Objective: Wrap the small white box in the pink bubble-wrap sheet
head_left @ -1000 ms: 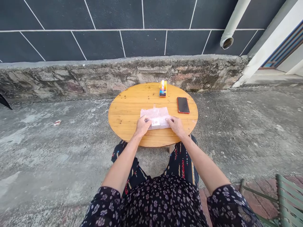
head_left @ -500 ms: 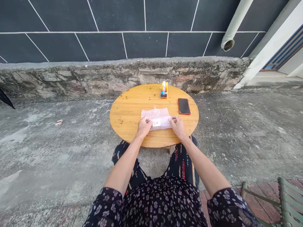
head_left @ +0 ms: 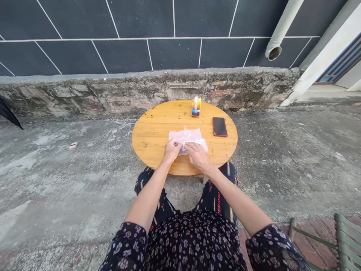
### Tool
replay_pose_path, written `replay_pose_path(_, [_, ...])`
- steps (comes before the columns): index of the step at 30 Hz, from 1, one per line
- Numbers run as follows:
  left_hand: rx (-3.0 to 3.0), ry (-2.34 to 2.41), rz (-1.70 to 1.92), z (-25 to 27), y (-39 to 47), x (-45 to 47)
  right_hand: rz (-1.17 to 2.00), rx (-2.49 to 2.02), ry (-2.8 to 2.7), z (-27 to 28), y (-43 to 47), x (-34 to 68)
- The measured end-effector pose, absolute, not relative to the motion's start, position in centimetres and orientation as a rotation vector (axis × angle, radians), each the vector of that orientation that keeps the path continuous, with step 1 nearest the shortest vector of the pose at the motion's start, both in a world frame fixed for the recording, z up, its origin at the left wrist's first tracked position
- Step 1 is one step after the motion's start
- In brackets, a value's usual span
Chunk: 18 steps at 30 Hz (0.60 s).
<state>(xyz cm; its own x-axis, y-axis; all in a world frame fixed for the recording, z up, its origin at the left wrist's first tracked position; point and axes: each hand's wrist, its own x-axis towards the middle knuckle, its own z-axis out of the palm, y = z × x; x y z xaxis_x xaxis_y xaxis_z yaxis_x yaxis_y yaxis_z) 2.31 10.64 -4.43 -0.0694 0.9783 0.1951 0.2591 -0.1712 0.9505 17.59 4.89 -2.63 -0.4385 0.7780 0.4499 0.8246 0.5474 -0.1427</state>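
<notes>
A sheet of pinkish bubble wrap, its near part folded over, lies near the front edge of the round wooden table. Under the fold shows part of a small white item, mostly covered by my fingers. My left hand pinches the wrap at its left edge, thumb and fingers closed. Across the middle of the wrap rests my right hand, its fingers stretched out flat and pointing left. A strip of clear tape sticks out from the wrap's far edge.
At the table's far side stands a yellow and blue tape dispenser. A phone with a red case lies to the right. Behind the table runs a low stone ledge; a green slatted chair is at lower right.
My right hand has moved left from the wrap's right edge onto its middle, and its fingers have flattened out. My left hand stays at the left edge.
</notes>
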Motion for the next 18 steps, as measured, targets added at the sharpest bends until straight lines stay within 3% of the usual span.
replay_pose_path(18, [1.366,1.532,1.139,-2.6,9.1,-3.7,-0.363,-1.357,-2.484,-1.6,5.4,17.4])
